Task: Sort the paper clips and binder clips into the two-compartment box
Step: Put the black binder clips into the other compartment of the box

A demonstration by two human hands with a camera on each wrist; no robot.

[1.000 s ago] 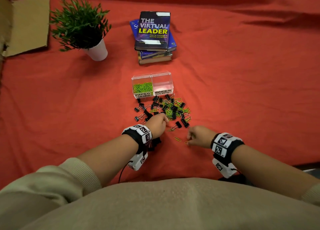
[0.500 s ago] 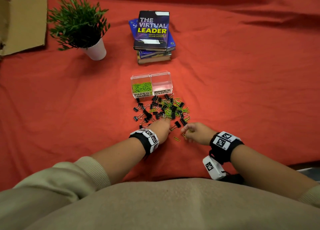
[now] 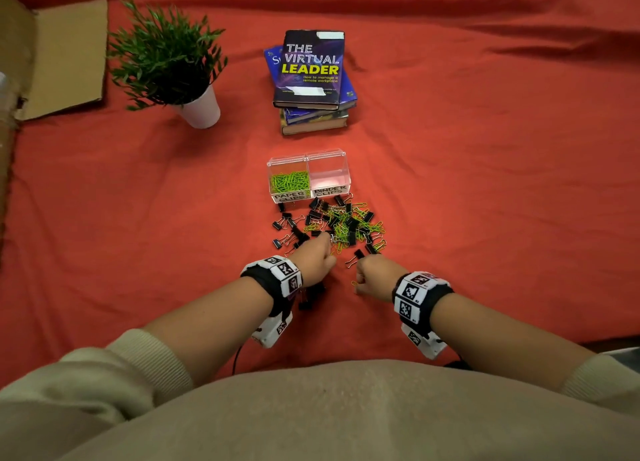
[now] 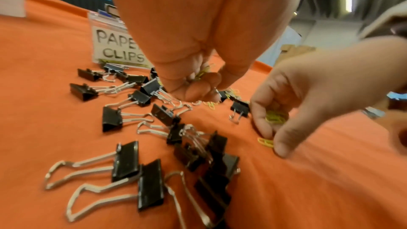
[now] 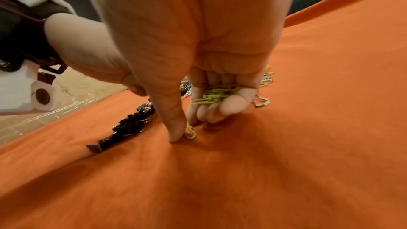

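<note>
A clear two-compartment box point(image 3: 308, 164) stands on the red cloth; its left side, labelled PAPER CLIPS, holds green paper clips point(image 3: 290, 181), and its right side, labelled BINDER CLIPS, looks empty. A mixed pile of black binder clips and green paper clips point(image 3: 337, 223) lies just in front of it. My left hand point(image 3: 317, 258) sits at the pile's near edge, fingers curled around a few green clips point(image 4: 201, 74). My right hand point(image 3: 372, 275) cups several green paper clips point(image 5: 216, 93) in its curled fingers, while its thumb and forefinger pinch one more paper clip point(image 5: 190, 132) on the cloth.
A stack of books point(image 3: 311, 79) lies behind the box. A potted plant point(image 3: 173, 65) in a white cup stands at the back left, beside a cardboard flap point(image 3: 65, 55). Several binder clips point(image 4: 141, 177) lie under my left wrist.
My left hand has drawn slightly back toward me from the pile. My right hand has moved back and down onto a single paper clip on the cloth.
</note>
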